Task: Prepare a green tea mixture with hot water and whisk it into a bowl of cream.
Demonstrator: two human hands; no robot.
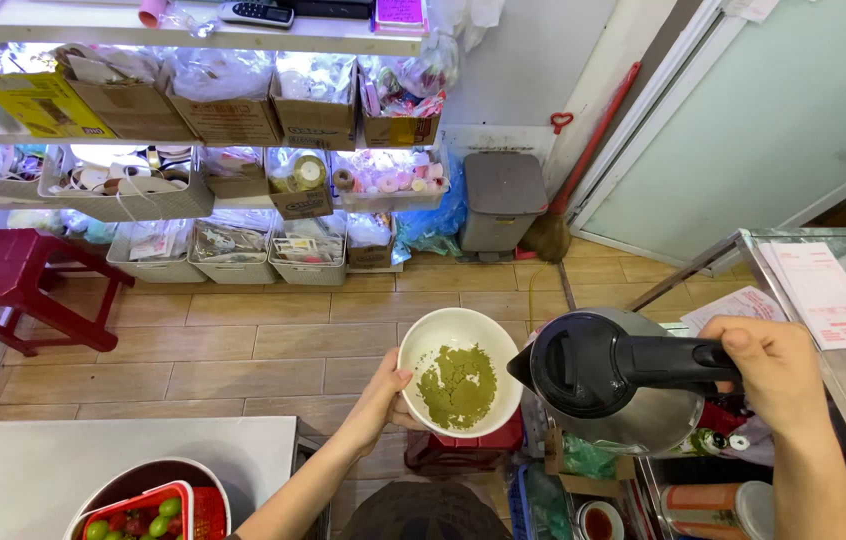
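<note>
Left hand cups the white round ceramic bowl of green powder from below, right hand clenched on black handle of steel electric kettle, spout just beside bowl rim, both held over tiled floor, red plastic stool and shelves beyond.
</note>
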